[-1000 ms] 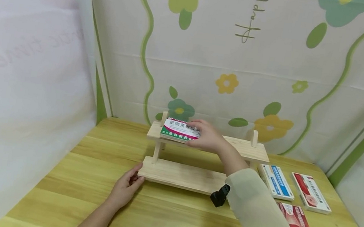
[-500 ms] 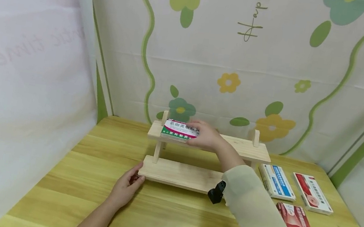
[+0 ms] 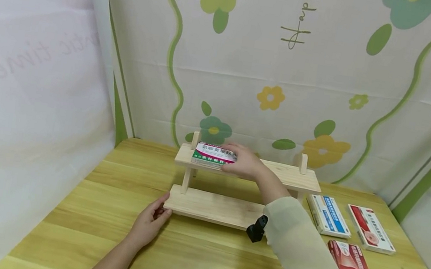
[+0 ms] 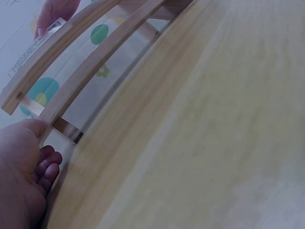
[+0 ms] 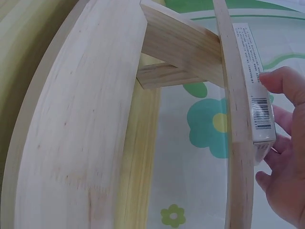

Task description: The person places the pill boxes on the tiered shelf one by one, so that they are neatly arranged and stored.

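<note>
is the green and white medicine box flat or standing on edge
Lying flat: the white, green and magenta rectangular box has its broad printed face upward on the pale wooden upper shelf, narrow barcoded side facing front.

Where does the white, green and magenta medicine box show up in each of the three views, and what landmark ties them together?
Head: medicine box near the centre, in the right hand.
Left wrist: medicine box at upper left, only partly visible.
Right wrist: medicine box at right, barcode side showing.
Shared landmark: the two-tier wooden shelf.
</note>
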